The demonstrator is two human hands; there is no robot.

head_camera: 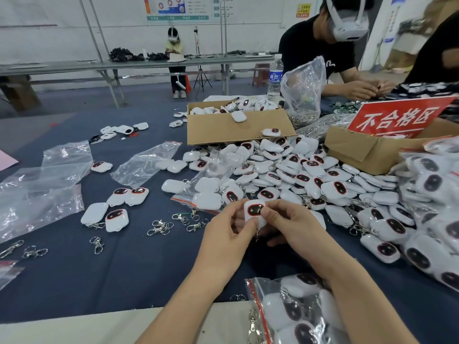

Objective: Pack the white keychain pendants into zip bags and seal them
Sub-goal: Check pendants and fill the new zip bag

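Note:
A white keychain pendant [253,211] with a dark red-rimmed window is held above the blue cloth by both hands. My left hand [228,232] pinches its left side; my right hand [290,224] pinches its right side with thumb on top. Its metal clasp hangs below, between the hands. A large heap of the same pendants [298,175] lies just behind and to the right. A filled zip bag [298,311] with a red seal strip lies under my right forearm. Empty clear zip bags [144,162] are spread at the left.
Loose metal clasps [161,227] lie on the blue table cloth [124,276]. An open cardboard box [236,125] of pendants stands behind the heap, a second box with a red sign [397,120] at right. A person [323,45] works across the table beside a water bottle [275,78].

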